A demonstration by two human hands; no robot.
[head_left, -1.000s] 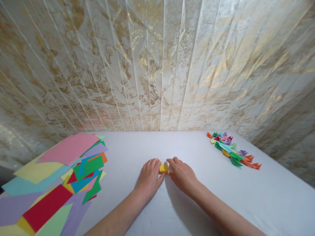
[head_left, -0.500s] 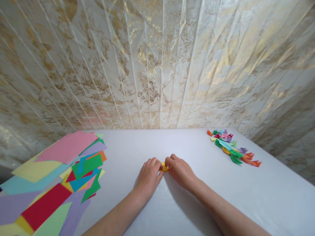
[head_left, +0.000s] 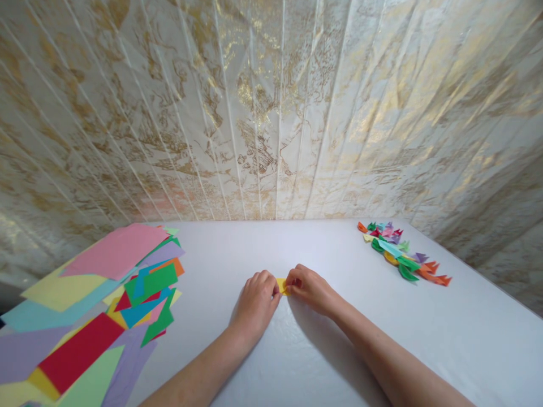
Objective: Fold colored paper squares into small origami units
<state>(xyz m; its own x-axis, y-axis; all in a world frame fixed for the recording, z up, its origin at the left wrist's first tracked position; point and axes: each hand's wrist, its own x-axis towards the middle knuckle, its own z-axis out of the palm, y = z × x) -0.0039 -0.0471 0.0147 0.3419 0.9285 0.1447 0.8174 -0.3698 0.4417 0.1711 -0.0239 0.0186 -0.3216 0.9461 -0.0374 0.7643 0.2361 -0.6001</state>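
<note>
Between my two hands is a small piece of yellow paper (head_left: 282, 286), partly hidden by the fingers. My left hand (head_left: 257, 297) pinches its left side, fingers bent and closed. On the other side my right hand (head_left: 309, 287) grips the paper's right end between thumb and fingertips. Both hands are close to the white table (head_left: 271, 362). How the yellow paper is folded cannot be made out.
Coloured paper sheets and scraps overlap on the left, among them a pink sheet (head_left: 116, 251), a red strip (head_left: 80, 351) and a green piece (head_left: 159, 282). Several folded paper figures (head_left: 392, 251) lie at the right. A gold-patterned curtain (head_left: 263, 113) hangs behind the table.
The fingers of my right hand have closed in more on the yellow paper, and a little more of its yellow face shows. My left hand stays almost where it was.
</note>
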